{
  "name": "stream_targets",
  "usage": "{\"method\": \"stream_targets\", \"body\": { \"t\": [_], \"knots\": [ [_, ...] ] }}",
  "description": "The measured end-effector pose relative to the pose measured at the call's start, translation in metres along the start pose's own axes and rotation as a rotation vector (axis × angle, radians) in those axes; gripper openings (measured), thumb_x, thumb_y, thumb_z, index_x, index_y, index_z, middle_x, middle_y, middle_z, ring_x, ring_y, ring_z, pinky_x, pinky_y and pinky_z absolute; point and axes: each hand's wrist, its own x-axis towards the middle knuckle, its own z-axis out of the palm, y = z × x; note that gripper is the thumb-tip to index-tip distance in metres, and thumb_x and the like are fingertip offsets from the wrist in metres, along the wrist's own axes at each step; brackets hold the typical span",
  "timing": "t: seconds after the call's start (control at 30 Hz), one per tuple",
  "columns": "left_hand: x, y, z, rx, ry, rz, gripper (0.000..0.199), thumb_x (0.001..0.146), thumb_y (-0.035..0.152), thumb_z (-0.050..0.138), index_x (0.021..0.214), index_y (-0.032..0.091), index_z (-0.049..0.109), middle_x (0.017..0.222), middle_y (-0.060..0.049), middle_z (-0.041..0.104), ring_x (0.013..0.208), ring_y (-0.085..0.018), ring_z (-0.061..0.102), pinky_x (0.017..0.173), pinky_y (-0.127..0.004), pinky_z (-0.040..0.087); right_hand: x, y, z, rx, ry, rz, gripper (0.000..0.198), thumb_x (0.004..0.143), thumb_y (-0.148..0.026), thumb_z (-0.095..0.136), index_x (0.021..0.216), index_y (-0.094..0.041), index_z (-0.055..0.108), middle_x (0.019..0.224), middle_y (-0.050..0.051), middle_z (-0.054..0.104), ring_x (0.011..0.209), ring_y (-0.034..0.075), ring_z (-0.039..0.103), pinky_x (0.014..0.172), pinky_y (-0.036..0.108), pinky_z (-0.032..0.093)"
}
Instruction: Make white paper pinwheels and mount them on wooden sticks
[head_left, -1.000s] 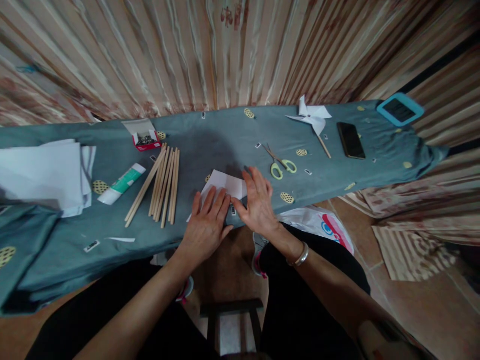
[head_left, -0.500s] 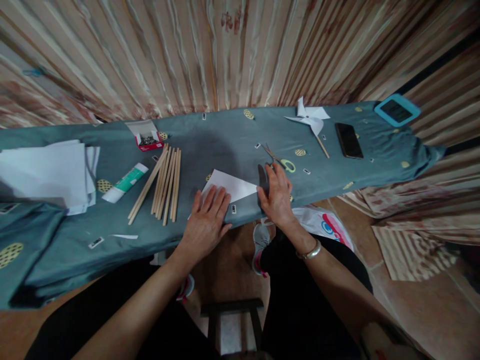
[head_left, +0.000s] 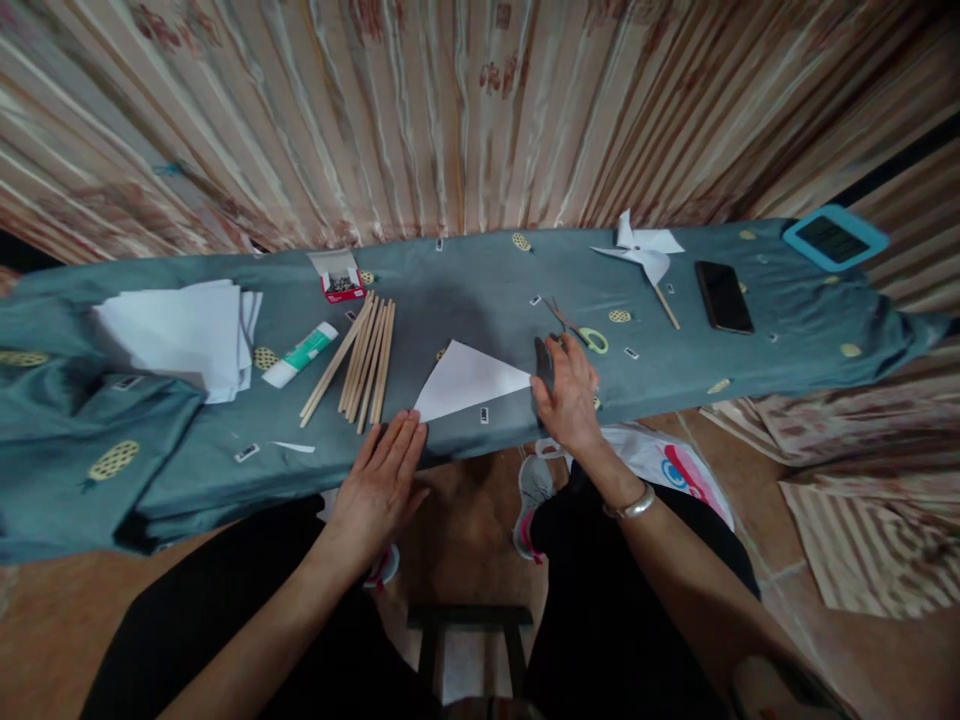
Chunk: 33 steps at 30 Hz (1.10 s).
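Note:
A white sheet of paper folded into a triangle (head_left: 472, 382) lies flat on the cloth-covered table. My left hand (head_left: 384, 465) rests at the table's near edge with its fingers stretched out, the fingertips touching the triangle's lower left corner. At the narrow right tip of the paper is my right hand (head_left: 571, 388), palm down, its thumb against the tip and its fingers bent and apart. Just beyond the right hand lie open scissors (head_left: 592, 340) with light green handles. To the left of the paper is a bunch of wooden sticks (head_left: 367, 360).
A glue stick (head_left: 301, 354), a red box of small metal pieces (head_left: 341, 284) and a stack of white paper (head_left: 180, 335) lie on the left. A paper pinwheel (head_left: 645, 260), a phone (head_left: 724, 297) and a blue-framed digital display (head_left: 836, 237) are on the right.
My left hand has slid off the middle of the paper to its lower left corner, uncovering the triangle. The right hand stays at the tip. The view has shifted somewhat left.

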Motion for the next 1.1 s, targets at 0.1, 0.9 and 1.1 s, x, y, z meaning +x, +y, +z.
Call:
{"method": "stream_targets", "body": {
  "t": [0.1, 0.9, 1.1],
  "knots": [
    [-0.010, 0.000, -0.001, 0.010, 0.025, -0.004, 0.063, 0.090, 0.022, 0.051, 0.148, 0.005, 0.035, 0.152, -0.022, 0.040, 0.143, -0.032, 0.036, 0.116, -0.052, 0.031, -0.001, 0.002, 0.002, 0.016, 0.022, -0.004, 0.054, 0.090, -0.026, 0.045, 0.143, -0.016, 0.039, 0.152, 0.021, 0.038, 0.143, 0.032, 0.034, 0.111, 0.054, 0.032],
    [-0.007, 0.005, -0.012, -0.268, 0.263, -0.114, 0.068, 0.094, 0.022, 0.054, 0.154, 0.018, 0.022, 0.147, -0.021, 0.046, 0.138, -0.031, 0.043, 0.111, -0.052, 0.040, -0.013, -0.077, 0.003, 0.143, -0.251, -0.516, 0.057, 0.094, -0.048, 0.052, 0.134, -0.007, 0.055, 0.135, 0.020, 0.059, 0.128, 0.032, 0.050, 0.110, 0.049, 0.040],
    [-0.001, -0.002, -0.018, -0.451, 0.384, -0.242, 0.063, 0.092, 0.025, 0.058, 0.150, 0.023, 0.032, 0.141, -0.016, 0.052, 0.131, -0.029, 0.051, 0.108, -0.046, 0.045, -0.024, -0.090, 0.005, 0.102, -0.287, -0.624, 0.044, 0.091, -0.035, 0.061, 0.127, -0.010, 0.059, 0.128, 0.020, 0.062, 0.121, 0.031, 0.054, 0.102, 0.047, 0.047]
  ]
}}
